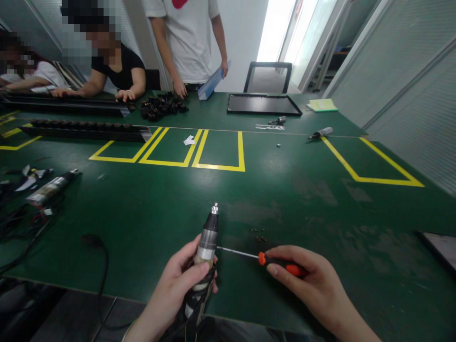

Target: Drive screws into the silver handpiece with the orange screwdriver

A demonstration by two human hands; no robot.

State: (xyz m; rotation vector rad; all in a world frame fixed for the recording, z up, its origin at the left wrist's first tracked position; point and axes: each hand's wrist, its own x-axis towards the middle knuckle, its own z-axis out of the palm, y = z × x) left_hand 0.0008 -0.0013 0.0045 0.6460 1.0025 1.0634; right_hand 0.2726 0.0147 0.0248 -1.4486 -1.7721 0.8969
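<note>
My left hand is wrapped round an electric screwdriver, its silver tip pointing away from me and its lower end near the table's front edge. In my right hand is a hand screwdriver with a red and black handle. Its thin shaft points left, and the tip is at the side of the electric screwdriver's grey metal collar; I cannot tell whether they touch. Just beyond the shaft, several small screws lie on the green table.
Another electric screwdriver and tangled cables lie at left. Long black rails, a pile of black parts, a black-framed panel and two more drivers sit farther back. A standing person holds a blue channel; others sit at far left.
</note>
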